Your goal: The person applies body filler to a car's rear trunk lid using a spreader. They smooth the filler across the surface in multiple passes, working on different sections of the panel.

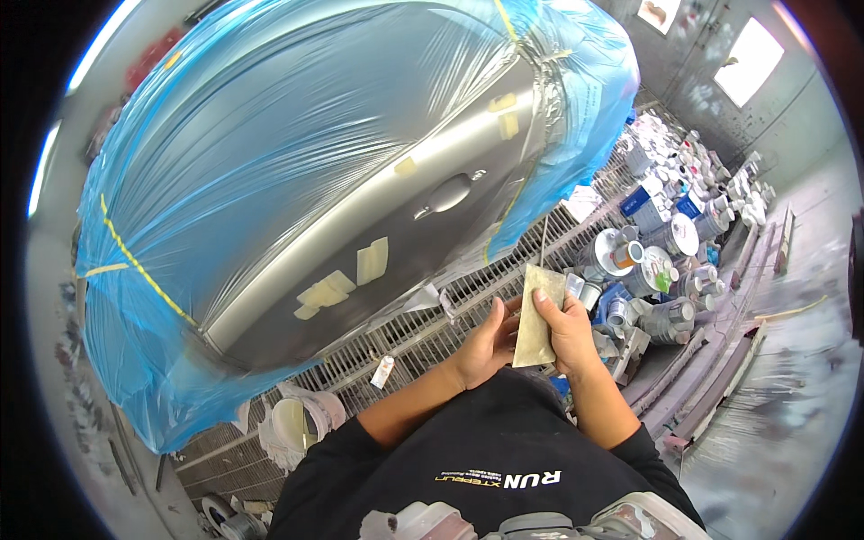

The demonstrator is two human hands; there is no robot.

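Note:
A flat, rectangular, pale yellowish-grey piece (pixel 535 331), like a sanding sheet or pad, stands upright in front of my body. My right hand (pixel 572 335) grips its right side, with the thumb pressed on the front face. Close to its left edge is my left hand (pixel 486 347), open, thumb raised and apart from the fingers. Some left fingertips pass close to or behind the piece; whether they touch it I cannot tell. Beyond my hands is a dark grey car door (pixel 378 238) with a handle (pixel 447 194) and several bits of masking tape (pixel 372 260) on it.
Blue plastic film (pixel 225 162) wraps the car around the door panel. Many paint cans (pixel 670 315) crowd the floor to the right. A white bucket (pixel 295 425) and a small white-and-orange container (pixel 383 371) stand or lie on the floor grating (pixel 418 335) at left.

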